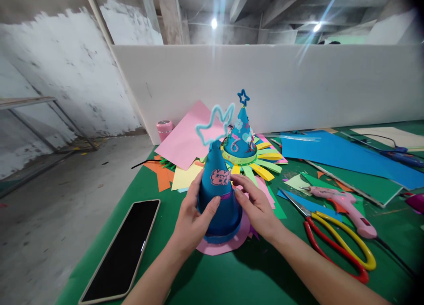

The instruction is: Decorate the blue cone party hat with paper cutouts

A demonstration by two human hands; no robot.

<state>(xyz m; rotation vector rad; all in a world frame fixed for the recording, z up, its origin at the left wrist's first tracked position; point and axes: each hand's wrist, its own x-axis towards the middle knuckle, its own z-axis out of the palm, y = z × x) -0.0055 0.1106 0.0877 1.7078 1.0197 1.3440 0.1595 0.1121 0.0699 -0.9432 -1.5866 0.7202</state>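
Note:
A blue cone party hat (217,216) stands in front of me with a pink paper piece (245,234) under its base. On its front are a pink cut-out (220,177) and a purple strip. A light-blue fuzzy wire star (215,124) tops it, tilted left. My left hand (195,212) wraps the cone's left side, thumb across its front. My right hand (255,203) has its fingertips on the right side, near the pink cut-out. Behind stands another decorated blue party hat (243,135) with a dark-blue star and a fringe of yellow and green strips.
A phone (124,250) lies at left on the green table. To the right are scissors (326,234) with red and yellow handles and a pink hot glue gun (344,203). Blue sheets (341,152), pink paper (188,137) and scraps lie farther back, before a white partition (281,84).

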